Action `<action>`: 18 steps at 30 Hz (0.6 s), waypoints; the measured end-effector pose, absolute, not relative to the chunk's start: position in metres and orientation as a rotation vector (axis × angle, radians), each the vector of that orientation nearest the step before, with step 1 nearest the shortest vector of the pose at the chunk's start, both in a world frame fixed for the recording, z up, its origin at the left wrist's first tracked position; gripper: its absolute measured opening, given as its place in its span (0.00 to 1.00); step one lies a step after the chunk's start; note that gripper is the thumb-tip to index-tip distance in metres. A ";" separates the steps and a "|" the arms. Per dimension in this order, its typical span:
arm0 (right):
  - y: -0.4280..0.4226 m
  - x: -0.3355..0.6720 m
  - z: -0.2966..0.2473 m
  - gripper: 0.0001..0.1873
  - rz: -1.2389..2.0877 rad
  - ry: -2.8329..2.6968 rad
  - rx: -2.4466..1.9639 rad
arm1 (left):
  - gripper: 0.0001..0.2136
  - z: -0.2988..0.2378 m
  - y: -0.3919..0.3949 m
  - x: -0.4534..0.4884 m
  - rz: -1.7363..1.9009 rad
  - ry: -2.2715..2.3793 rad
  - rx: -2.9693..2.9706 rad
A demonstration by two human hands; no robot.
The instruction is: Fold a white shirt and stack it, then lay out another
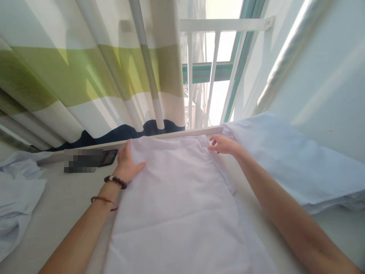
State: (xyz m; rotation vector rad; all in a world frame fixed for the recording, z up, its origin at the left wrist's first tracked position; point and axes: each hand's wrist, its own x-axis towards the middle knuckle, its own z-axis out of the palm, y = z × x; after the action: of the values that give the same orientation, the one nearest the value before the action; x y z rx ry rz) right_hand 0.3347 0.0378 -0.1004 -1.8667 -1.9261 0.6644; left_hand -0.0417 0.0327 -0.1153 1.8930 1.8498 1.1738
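Note:
A white garment (182, 205) lies spread flat on the pale surface (65, 201) in front of me, reaching from the near edge to the far rail. My left hand (127, 163) lies open at the garment's far left corner, its fingers stretched out and its thumb resting on the cloth. A dark bead bracelet and a red cord circle that wrist. My right hand (224, 145) is at the far right corner, fingers curled together and pinching the edge of the cloth.
A stack of folded pale blue cloth (288, 163) sits to the right against the wall. More crumpled pale cloth (17, 190) lies at the left. A dark phone (108, 156) rests by the far rail. A striped curtain (94, 72) and a barred window (211, 72) stand behind.

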 end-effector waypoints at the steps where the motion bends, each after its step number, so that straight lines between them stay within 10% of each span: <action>1: 0.038 0.336 -0.101 0.22 0.610 -1.945 -1.865 | 0.39 -0.112 0.027 -0.035 1.152 1.919 2.045; 5: 0.041 0.337 -0.109 0.19 0.518 -2.067 -1.829 | 0.05 -0.098 -0.018 0.008 0.483 1.680 2.476; 11: 0.044 0.341 -0.119 0.11 0.500 -2.179 -1.778 | 0.16 -0.118 -0.122 0.097 0.061 0.471 2.834; 18: 0.044 0.340 -0.120 0.04 0.498 -2.194 -1.802 | 0.10 -0.147 -0.152 0.112 0.093 0.381 2.913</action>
State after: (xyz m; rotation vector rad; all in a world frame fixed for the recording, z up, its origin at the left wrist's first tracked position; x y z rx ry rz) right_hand 0.3401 0.0441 -0.1200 -1.8025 -2.1939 0.4981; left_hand 0.1121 -0.1520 -0.1472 2.9132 0.3809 0.0931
